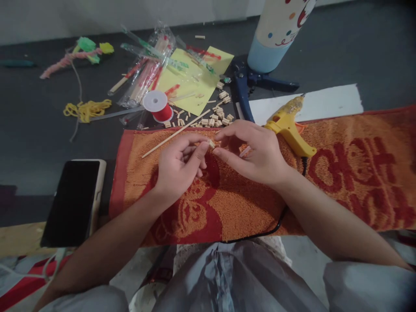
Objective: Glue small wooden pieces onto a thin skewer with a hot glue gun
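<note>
My left hand (pixel 182 162) pinches a tiny bundle of cut wooden stick pieces (pixel 211 144) between thumb and forefinger, above the orange towel (pixel 247 212). Just to the right, my right hand (pixel 251 149) has its thumb and forefinger apart beside the bundle; its other fingers are curled and partly hidden. Whether the right thumb touches the bundle I cannot tell. A thin wooden stick (pixel 175 133) lies slantwise beyond my left hand. Behind both hands are several short cut stick pieces (pixel 218 118). A yellow glue gun (pixel 289 130) rests to the right of my right hand.
A blue-handled cutter (pixel 242 86) lies beside a tumbler (pixel 268 43) and a white strip (pixel 331 102). Yellow paper (pixel 198 93), wrapped chopsticks (pixel 149 73), a red spool (pixel 159 107) and yellow yarn (pixel 87 110) lie behind. A phone (pixel 71 203) sits left; the glue gun's black cord (pixel 279 223) crosses the towel.
</note>
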Tool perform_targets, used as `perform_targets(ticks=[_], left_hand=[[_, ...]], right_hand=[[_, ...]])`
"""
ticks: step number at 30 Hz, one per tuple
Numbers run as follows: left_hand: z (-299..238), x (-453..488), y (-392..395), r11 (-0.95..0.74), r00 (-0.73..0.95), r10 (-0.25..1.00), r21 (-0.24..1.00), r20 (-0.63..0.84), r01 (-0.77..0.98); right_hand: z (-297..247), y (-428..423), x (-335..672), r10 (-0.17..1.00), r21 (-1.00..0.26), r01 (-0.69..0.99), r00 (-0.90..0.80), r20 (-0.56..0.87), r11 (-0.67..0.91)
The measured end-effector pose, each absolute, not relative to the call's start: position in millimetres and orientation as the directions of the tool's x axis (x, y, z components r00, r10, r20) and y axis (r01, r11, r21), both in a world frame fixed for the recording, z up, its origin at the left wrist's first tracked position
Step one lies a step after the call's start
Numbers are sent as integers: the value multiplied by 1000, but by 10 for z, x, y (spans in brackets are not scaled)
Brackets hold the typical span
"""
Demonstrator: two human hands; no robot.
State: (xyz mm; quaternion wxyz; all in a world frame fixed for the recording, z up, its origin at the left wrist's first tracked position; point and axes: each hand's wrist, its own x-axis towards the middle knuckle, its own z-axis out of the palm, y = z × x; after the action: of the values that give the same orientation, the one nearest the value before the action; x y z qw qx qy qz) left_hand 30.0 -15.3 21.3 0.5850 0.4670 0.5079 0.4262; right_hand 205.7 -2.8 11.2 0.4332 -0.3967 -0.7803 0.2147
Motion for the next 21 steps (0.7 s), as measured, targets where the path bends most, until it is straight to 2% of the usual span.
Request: perform_targets(ticks=[4, 10, 21], left_hand=[[259, 312, -184, 226, 104, 969, 974, -223, -13], [258, 279, -194, 299, 64, 953, 954, -297, -19], [326, 251, -238, 115, 51, 991, 974, -127, 193]], right_hand=[[129, -24, 2057, 775, -670, 390, -319, 545, 632], [107, 0, 2070, 801, -731, 331, -289, 524, 597], [142, -24, 2065, 751, -695, 286, -277, 599, 659]])
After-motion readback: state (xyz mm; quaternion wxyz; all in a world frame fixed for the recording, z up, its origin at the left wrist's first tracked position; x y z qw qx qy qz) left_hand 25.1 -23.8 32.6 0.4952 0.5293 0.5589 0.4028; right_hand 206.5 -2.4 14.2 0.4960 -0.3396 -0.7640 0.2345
